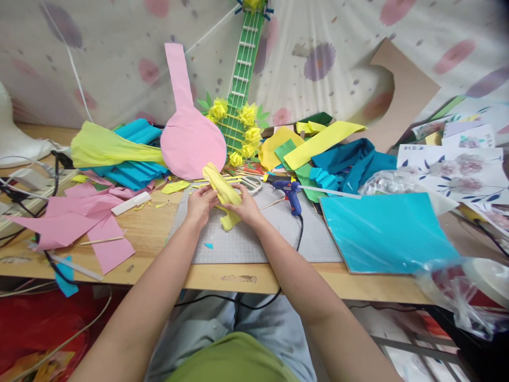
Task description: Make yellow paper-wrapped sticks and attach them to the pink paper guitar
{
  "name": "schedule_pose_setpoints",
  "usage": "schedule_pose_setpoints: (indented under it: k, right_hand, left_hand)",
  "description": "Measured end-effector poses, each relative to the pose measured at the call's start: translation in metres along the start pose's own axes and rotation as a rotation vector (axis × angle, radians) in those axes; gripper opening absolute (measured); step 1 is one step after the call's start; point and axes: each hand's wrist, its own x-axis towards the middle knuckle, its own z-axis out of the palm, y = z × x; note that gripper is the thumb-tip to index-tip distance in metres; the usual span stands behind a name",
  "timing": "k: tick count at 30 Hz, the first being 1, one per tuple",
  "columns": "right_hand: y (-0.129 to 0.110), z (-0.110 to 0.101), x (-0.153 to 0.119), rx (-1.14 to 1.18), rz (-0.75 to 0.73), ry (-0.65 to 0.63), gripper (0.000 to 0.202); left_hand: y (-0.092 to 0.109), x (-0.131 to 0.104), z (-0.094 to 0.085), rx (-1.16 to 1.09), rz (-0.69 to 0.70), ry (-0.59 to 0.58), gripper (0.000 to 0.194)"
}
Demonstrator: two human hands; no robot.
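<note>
A strip of yellow crepe paper point(223, 187) is held between my two hands, above the grey cutting mat point(254, 249). My left hand point(201, 206) grips its left side with bent fingers. On the other side, my right hand point(245, 206) pinches the strip with thumb and fingers, and one end hangs down below. Behind them, a pink guitar-shaped cutout point(193, 139) leans upright. Next to it stands a green paper guitar point(245, 69) with white strings and yellow paper flowers point(248, 114). A blue glue gun point(292, 196) lies right of my hands, a glue stick in its back.
Pink paper scraps point(75, 217) and a power strip point(35, 185) lie on the left. Blue sheets in a clear sleeve point(389, 233) cover the right. Crepe paper in several colours is heaped behind. The glue gun's cord point(301, 233) runs over the table edge.
</note>
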Motion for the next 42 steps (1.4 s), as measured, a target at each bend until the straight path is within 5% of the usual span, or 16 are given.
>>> schedule_pose_setpoints:
  k: [29,39,42]
  right_hand:
    - [-0.002,-0.003,-0.001,0.032,-0.071,-0.063,0.053]
    - [0.013,-0.002,0.005,0.098,0.063,-0.037,0.054]
    - [0.014,-0.001,0.006,0.115,0.063,-0.039,0.052]
  left_hand:
    - [-0.002,0.003,-0.002,0.012,0.062,0.053,0.039]
    - [0.000,-0.003,-0.001,0.054,-0.064,-0.190,0.031]
    - [0.000,-0.003,-0.001,0.078,-0.066,-0.183,0.030]
